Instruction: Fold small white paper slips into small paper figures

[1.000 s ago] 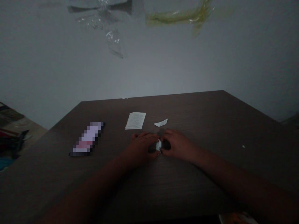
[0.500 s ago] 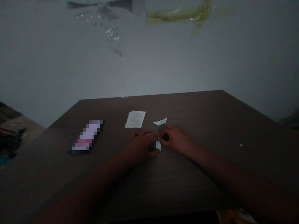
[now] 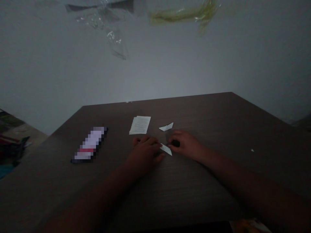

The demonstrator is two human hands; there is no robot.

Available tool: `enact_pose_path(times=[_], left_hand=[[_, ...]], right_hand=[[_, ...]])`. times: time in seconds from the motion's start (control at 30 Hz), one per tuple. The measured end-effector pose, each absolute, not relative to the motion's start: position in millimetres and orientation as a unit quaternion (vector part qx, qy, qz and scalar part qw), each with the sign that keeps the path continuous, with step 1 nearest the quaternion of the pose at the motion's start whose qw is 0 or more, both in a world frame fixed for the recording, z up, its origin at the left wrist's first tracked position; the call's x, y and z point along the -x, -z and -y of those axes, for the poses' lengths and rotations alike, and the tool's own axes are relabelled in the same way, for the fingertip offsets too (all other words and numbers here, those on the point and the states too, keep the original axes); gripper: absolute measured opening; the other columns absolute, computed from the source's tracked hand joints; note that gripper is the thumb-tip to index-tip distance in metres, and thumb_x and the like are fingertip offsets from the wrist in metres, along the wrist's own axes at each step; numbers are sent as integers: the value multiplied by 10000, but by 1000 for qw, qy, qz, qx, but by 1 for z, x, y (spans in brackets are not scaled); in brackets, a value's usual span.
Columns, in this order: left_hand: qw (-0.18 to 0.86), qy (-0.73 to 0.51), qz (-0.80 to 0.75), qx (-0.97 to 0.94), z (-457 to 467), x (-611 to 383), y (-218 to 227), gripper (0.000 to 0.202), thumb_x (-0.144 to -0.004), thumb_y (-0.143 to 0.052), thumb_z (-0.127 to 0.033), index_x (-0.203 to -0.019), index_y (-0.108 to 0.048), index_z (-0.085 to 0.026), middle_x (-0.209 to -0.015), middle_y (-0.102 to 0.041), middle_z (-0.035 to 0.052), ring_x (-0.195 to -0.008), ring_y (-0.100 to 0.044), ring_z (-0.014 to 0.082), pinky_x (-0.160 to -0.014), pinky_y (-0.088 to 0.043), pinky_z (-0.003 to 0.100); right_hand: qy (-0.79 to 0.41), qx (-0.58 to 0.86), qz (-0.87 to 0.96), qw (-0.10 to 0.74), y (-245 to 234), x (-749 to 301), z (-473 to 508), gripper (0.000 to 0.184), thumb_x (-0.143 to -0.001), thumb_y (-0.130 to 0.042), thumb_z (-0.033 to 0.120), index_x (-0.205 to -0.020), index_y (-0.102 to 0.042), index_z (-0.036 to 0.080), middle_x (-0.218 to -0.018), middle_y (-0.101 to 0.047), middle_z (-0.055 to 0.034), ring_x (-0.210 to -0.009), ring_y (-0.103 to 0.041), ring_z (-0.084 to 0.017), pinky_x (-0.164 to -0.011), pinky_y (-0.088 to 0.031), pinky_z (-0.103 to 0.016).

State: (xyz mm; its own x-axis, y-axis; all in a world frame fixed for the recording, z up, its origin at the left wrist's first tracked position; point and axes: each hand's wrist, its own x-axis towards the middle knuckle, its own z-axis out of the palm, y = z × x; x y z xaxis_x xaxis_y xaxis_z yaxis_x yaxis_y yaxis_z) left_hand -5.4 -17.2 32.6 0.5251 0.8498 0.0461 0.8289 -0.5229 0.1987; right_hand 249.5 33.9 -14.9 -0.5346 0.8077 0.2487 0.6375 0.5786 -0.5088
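Observation:
A small folded white paper piece [image 3: 166, 149] lies on the dark wooden table [image 3: 218, 123] between my hands. My left hand [image 3: 144, 153] rests on the table with its fingers curled over the paper's left end. My right hand [image 3: 184, 145] has its fingers closed at the paper's right end. Just beyond the hands lies another small folded white paper [image 3: 166, 127], and to its left a flat white printed sheet [image 3: 140, 125].
A blurred-out rectangular object [image 3: 89, 145] lies on the left part of the table. A tiny white scrap [image 3: 252, 150] sits at the right. Clear and yellowish plastic wrap [image 3: 184, 14] hangs on the grey wall behind. Clutter shows beyond the table's left edge.
The paper between my hands now lies flatter and longer, stretched out toward the right. My hands have drawn slightly apart.

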Motion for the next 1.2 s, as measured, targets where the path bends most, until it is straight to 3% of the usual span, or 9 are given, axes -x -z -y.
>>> enact_pose_path(times=[0.33,0.73,0.97,1.2], left_hand=[[80,-64,-524,-846,20,-11,-32,121,-1125,-825,-334,-1155,-898,-242,-1402,-848,97,-1397,-716,398,-1186,-490,626],[86,-69,-529,-841,18,-13,-29,141,-1089,-860,-365,-1157,-906,-251,-1408,-844,131,-1407,-700,452,-1179,-520,686],[85,-53,-533,-840,20,-13,-33,165,-1117,-826,-353,-1196,-904,-231,-1436,-834,131,-1427,-683,437,-1193,-498,668],[86,-59,-524,-845,18,-11,-29,136,-1089,-855,-344,-1171,-893,-243,-1409,-845,121,-1390,-728,434,-1174,-535,670]], right_hand=[[-230,385,868,215,6,-252,-35,81,-990,-887,152,-1010,-865,228,-1046,-808,-53,-969,-746,-225,-885,-535,-357],[-217,394,875,178,1,-247,-29,106,-967,-899,130,-997,-871,228,-1090,-818,-77,-1040,-763,-266,-969,-552,-411],[-207,423,871,141,0,-246,-22,195,-956,-944,260,-1112,-832,227,-1203,-797,-110,-1233,-747,-351,-1072,-538,-489],[-202,438,868,120,-12,-243,-11,431,-814,-1056,345,-1137,-799,223,-1287,-793,-143,-1259,-729,-397,-1059,-550,-510]])
